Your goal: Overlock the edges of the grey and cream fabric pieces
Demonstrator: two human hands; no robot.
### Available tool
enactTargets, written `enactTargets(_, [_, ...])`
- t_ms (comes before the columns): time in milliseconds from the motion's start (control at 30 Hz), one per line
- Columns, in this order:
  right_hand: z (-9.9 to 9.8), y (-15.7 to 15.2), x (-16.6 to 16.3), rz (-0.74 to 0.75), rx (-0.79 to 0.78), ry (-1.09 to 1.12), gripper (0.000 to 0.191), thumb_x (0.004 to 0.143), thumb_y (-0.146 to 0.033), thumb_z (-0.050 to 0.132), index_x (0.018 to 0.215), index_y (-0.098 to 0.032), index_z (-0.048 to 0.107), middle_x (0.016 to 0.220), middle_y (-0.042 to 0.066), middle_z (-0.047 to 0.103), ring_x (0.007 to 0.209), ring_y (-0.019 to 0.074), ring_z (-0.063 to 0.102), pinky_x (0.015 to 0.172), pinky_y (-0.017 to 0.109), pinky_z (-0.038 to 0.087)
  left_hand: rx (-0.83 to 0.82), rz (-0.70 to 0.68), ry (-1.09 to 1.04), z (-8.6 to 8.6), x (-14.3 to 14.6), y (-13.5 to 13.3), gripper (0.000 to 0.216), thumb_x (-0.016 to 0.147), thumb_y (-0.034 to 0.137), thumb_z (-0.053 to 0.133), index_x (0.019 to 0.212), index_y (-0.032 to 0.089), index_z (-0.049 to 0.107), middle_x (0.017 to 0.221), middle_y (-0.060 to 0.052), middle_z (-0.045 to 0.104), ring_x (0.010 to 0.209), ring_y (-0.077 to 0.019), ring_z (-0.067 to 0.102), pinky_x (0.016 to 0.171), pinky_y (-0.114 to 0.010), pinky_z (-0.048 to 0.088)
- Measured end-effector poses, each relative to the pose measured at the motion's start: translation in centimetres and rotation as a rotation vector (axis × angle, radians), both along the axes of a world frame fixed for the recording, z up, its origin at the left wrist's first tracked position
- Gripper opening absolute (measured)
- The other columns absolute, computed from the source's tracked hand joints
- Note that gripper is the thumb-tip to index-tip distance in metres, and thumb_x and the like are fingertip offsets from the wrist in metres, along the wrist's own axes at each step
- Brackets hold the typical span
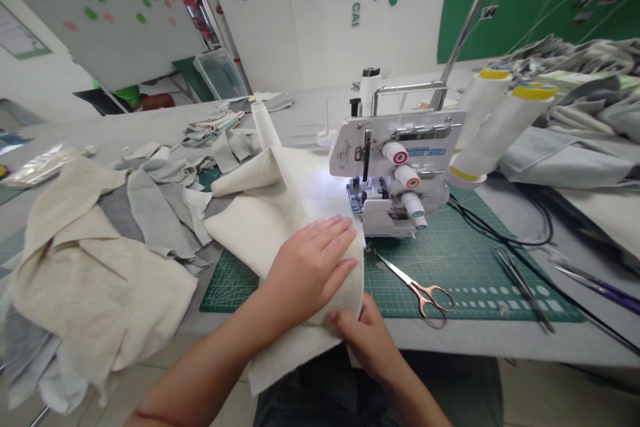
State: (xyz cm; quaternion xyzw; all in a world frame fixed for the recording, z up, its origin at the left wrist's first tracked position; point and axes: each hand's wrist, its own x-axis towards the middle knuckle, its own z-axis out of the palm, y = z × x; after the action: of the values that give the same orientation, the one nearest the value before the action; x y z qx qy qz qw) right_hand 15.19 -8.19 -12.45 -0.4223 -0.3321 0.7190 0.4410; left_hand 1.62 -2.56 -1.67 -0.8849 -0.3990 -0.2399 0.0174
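A cream piece of fabric (250, 227) lies partly under the lit needle area of a white overlock sewing machine (395, 167). My left hand (315, 260) rests flat on this fabric, fingers stretched out toward the machine's presser foot. Closer to me, my right hand (363, 330) pinches the fabric's right edge, thumb on top and the other fingers underneath, mostly hidden. The fabric's near end hangs over the table edge above my lap. Just right of my hands, a pair of scissors (417, 290) with copper-coloured handles lies on the green cutting mat (480, 260).
Heaped cream and grey cloth (100, 260) covers the table's left side. Large white thread cones (505, 127) stand right of the machine. Tweezers (525, 290), purple-handled snips (600, 287) and black cables (495, 233) lie at the right. More folded fabric (570, 153) is piled behind them.
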Motion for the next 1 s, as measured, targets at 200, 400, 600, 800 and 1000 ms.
enactTargets(200, [0.0,-0.3,0.0,-0.022,0.009,-0.062,0.03,0.064,-0.027,0.075,0.089,-0.015,0.064,0.079,0.002,0.069,0.072,0.0184,0.06,0.065,0.028,0.048,-0.003,-0.001,-0.006,0.0,0.0,0.8,0.036,0.097,0.028,0.053,0.128,0.01,0.059,0.137,-0.014,0.06,0.129,-0.0261,0.055,0.111,-0.047,0.046])
enactTargets(400, [0.6,-0.2,-0.1,0.019,0.039,-0.12,0.026,0.064,-0.026,0.07,0.087,-0.014,0.067,0.081,0.003,0.068,0.076,0.0198,0.059,0.069,0.03,0.049,0.02,0.019,-0.005,-0.2,0.3,1.4,0.038,0.098,0.029,0.052,0.128,0.009,0.059,0.137,-0.014,0.06,0.13,-0.0272,0.054,0.111,-0.047,0.045])
enactTargets(600, [1.2,0.3,-0.4,-0.021,0.021,-0.138,0.024,0.06,-0.027,0.071,0.079,-0.015,0.065,0.073,0.001,0.065,0.069,0.0175,0.055,0.063,0.029,0.047,0.084,-0.004,0.026,-0.1,-0.1,-0.5,0.034,0.098,0.025,0.05,0.126,0.01,0.061,0.133,-0.014,0.062,0.126,-0.0268,0.057,0.107,-0.047,0.05])
enactTargets(800, [2.0,0.4,-0.3,0.017,0.098,-0.143,0.027,0.068,-0.034,0.077,0.084,-0.015,0.067,0.082,0.006,0.071,0.08,0.0219,0.06,0.071,0.032,0.051,0.039,-0.004,0.065,0.4,-0.1,-3.2,0.04,0.097,0.026,0.051,0.131,0.007,0.056,0.139,-0.015,0.057,0.13,-0.0261,0.053,0.109,-0.045,0.048])
enactTargets(1000, [1.9,0.4,-0.3,0.031,0.126,-0.166,0.023,0.069,-0.035,0.074,0.078,-0.015,0.066,0.075,0.004,0.067,0.075,0.0194,0.057,0.068,0.03,0.049,0.043,0.024,0.083,0.0,0.0,-2.6,0.043,0.096,0.025,0.052,0.134,0.006,0.053,0.141,-0.015,0.056,0.132,-0.0266,0.052,0.111,-0.046,0.046])
